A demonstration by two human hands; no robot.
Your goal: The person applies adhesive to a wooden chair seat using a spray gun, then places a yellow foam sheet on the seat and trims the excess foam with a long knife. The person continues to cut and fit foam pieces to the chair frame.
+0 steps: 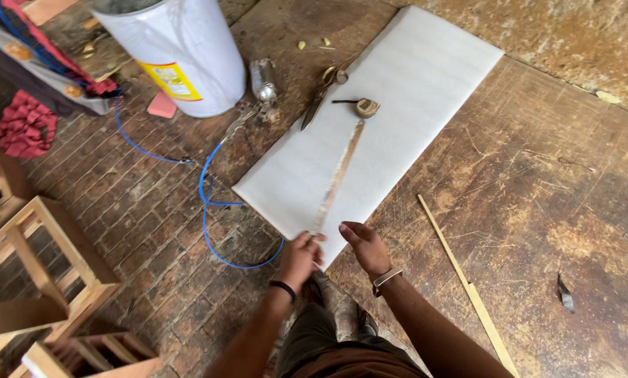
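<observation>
Seemingly left hand point(299, 256) pins tape measure point(337, 178) at foam sheet point(412, 91) edge.

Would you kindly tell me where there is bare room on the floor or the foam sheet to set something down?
Free: the foam sheet's right half, beyond the tape measure, and the boards right of the thin wood strip. Crowded: the sheet's upper left by the scissors, bucket and blue hose.

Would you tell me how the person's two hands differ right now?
The left hand pinches the end of the tape measure blade; the right hand hovers open beside it, holding nothing. The left wrist wears a black band, the right a pale strap. Both are at the white foam sheet's near edge.
</observation>
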